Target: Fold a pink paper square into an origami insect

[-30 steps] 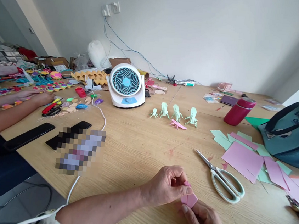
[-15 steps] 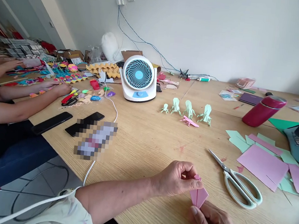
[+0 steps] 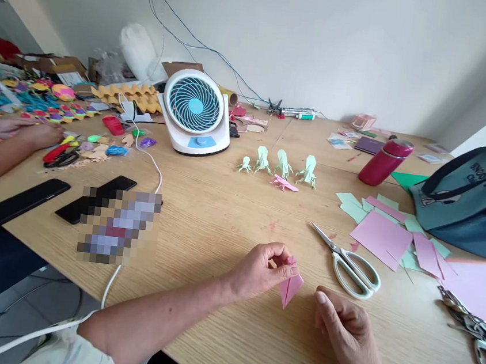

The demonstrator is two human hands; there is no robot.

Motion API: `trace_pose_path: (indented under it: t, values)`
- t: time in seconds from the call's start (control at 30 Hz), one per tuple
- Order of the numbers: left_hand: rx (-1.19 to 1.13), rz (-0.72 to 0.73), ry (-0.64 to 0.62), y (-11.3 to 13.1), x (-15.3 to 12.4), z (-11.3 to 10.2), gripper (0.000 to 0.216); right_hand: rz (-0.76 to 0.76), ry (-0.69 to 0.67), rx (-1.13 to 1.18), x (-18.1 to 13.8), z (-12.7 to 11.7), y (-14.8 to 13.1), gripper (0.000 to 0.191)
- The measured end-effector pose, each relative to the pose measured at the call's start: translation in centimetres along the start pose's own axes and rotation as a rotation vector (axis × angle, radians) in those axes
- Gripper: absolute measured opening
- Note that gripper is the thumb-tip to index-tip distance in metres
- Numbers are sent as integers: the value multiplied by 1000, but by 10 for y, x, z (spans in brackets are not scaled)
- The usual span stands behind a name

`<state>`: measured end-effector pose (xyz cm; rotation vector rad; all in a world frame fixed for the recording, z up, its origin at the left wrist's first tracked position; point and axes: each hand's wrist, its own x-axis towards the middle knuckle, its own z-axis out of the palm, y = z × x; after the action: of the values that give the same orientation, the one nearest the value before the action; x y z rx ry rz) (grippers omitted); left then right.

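A small folded pink paper piece (image 3: 290,290), pointed at its lower end, hangs from my left hand (image 3: 266,270), pinched between thumb and forefinger. To its right, apart from the paper, is my right hand (image 3: 343,323), loosely closed with the thumb against the curled forefinger and nothing visible in it. Scissors (image 3: 353,272) with white handles lie beyond my right hand, blades partly crossed and pointing away to the left. Farther back stand several pale green folded paper figures (image 3: 284,163), with a pink folded paper figure (image 3: 284,183) in front of them.
Pink and green paper sheets (image 3: 380,237) lie at right, near a red bottle (image 3: 386,162) and a teal bag (image 3: 471,200). More metal scissors (image 3: 469,324) are at the right edge. A fan (image 3: 198,111), phones (image 3: 96,198) and another person's arm (image 3: 7,154) are left.
My right hand has let go of the pink paper's lower tip and moved away to the right. My left hand still pinches it. The view has swung right, bringing in more of the bag.
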<state>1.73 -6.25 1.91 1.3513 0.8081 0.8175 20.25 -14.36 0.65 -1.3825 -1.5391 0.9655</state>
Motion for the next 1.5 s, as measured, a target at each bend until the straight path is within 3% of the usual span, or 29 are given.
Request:
trace_pose_path:
  t: [0.3,0.53,0.7,0.83,1.0,1.23,1.5]
  values:
    - [-113,-30,-49,-16,-2,8,43,-20,-71,-76,0,-11,30,46]
    - [-15,-2,-4,-11,-3,7,44,-50,-25,32,7,-6,18,26]
    - [128,134,6,-3,-5,6,30,26,-132,250,12,8,3,29]
    - [193,119,-3,2,-7,6,20,160,-161,288,16,12,-7,34]
    - [192,132,-15,-1,-4,4,15,189,-73,364,18,18,-6,37]
    - [130,82,85,-4,-5,10,14,186,-82,380,14,20,-2,34]
    - [96,16,64,-3,-6,9,20,163,-49,309,14,20,-5,42]
